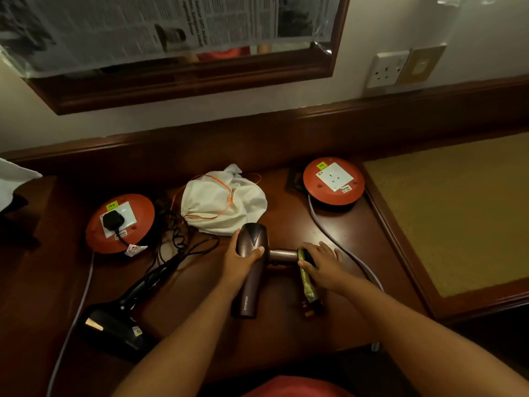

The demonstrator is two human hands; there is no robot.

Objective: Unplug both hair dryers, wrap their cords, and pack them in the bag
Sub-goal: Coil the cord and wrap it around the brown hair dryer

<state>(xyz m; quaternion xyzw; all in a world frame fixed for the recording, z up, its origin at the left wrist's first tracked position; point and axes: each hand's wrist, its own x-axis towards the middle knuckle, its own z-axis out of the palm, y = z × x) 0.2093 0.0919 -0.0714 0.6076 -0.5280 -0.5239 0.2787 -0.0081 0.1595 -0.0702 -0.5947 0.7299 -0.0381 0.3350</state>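
A brown hair dryer (249,293) lies on the wooden desk (286,333) in the middle. My left hand (242,260) grips its barrel. My right hand (322,260) holds the dryer's bundled cord (307,285), tied with a yellow-green wrap, at the end of the handle; its plug (310,310) lies toward me. A black hair dryer (126,316) lies at the left, its cord (174,242) loose and its black plug (113,220) seated in the left red socket reel (120,223). A white drawstring bag (223,206) with an orange cord sits behind the brown dryer.
A second red socket reel (333,180) stands at the back right with nothing plugged in, its grey cable (343,247) running past my right hand. A wall socket (388,70) is above. A mirror (183,47) hangs on the wall, and a raised yellow-topped surface (458,219) borders the desk.
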